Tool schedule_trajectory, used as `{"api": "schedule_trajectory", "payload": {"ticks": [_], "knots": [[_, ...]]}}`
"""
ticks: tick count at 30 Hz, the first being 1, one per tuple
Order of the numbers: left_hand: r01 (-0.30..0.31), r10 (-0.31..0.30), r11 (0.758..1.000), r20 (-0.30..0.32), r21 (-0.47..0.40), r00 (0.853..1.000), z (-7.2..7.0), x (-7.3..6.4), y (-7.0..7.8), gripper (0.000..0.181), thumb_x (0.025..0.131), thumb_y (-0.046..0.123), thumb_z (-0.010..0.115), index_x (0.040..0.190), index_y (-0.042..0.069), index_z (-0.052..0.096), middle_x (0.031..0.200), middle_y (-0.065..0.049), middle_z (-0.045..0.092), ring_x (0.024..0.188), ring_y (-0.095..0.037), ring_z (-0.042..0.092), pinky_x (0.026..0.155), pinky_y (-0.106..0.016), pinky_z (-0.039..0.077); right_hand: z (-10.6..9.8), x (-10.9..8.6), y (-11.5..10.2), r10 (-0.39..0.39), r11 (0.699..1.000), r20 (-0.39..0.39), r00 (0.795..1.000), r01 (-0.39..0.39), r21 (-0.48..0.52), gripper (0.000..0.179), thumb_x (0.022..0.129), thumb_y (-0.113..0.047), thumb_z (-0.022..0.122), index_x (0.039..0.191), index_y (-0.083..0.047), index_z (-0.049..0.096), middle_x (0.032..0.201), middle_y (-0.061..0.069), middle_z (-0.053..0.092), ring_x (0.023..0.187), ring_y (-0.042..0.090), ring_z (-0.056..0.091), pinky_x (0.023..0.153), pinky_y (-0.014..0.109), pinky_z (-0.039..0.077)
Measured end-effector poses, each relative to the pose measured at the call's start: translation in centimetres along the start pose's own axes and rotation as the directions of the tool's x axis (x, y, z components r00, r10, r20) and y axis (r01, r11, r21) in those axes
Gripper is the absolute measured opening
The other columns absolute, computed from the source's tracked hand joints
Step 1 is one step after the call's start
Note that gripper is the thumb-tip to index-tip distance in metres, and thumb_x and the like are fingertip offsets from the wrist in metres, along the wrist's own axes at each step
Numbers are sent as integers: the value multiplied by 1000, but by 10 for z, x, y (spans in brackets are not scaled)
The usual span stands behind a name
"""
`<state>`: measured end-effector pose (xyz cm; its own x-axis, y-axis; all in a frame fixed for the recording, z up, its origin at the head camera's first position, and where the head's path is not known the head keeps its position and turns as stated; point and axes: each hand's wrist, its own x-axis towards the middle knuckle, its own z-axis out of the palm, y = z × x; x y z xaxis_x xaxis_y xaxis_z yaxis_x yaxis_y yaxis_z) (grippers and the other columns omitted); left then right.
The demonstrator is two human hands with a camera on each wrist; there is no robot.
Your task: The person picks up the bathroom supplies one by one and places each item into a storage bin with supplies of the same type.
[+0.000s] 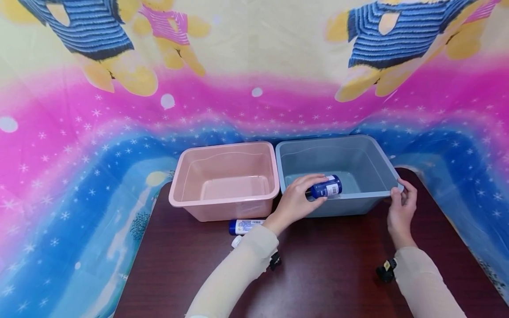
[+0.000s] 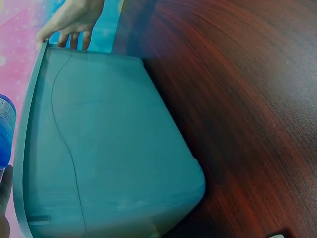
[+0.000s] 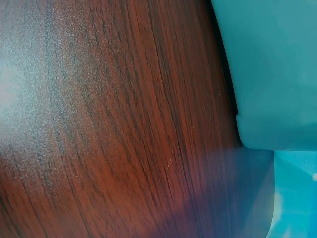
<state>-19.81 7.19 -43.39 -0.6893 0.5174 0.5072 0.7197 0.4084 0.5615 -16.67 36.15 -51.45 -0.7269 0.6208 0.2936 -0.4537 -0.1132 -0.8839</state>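
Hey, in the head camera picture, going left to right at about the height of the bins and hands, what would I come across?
Pink bin, left hand, blue bottle, right hand gripping the rim of the gray-blue bin.

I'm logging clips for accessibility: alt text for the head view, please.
A person's left hand holds a blue cylindrical bottle above a grey-blue rectangular plastic bin, whose near right corner the right hand grips. To its left stands a pink rectangular plastic bin, with a blue and white container lying in front on a dark brown table.
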Motion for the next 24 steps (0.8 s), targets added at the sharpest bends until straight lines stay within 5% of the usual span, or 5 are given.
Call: {"api": "schedule_trajectory", "payload": {"ticks": [24], "knots": [[144,-143,988,31,-47,989,0,13,-14,49,81,30,72,128,28,56,132,14,49,119,-7,45,87,-18,44,0,-1,0,4,998,5,1000,-4,-56,33,93,-4,52,126,-6,50,115,12,52,100,19,50,73,22,44]]}}
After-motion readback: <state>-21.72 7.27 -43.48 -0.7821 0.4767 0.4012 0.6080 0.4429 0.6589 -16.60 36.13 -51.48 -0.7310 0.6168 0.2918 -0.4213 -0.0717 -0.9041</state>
